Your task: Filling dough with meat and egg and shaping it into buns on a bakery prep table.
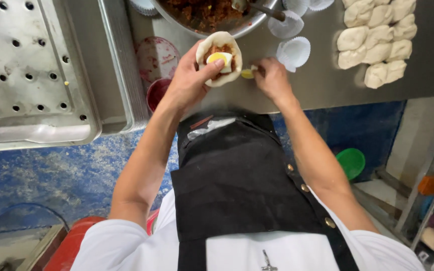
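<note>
My left hand [189, 80] cups a flat round of white dough [233, 70] that carries brown meat filling and a wedge of boiled egg [220, 59], with my thumb pressing on the egg. My right hand [272, 78] sits just to the right of the dough, fingertips pinched on a small yellow piece of egg [247, 73] at the dough's edge. Both hands hover over the steel counter [322, 83]. A metal bowl of reddish-brown filling [204, 15] with a spoon [257, 9] stands right behind the dough.
Several white dough pieces [377, 40] lie in rows at the back right. Paper cupcake liners [293, 50] sit beside the bowl. A perforated steel tray [26, 70] fills the left. A red-stained lid [157, 56] and small cup [156, 93] stand left of my hand.
</note>
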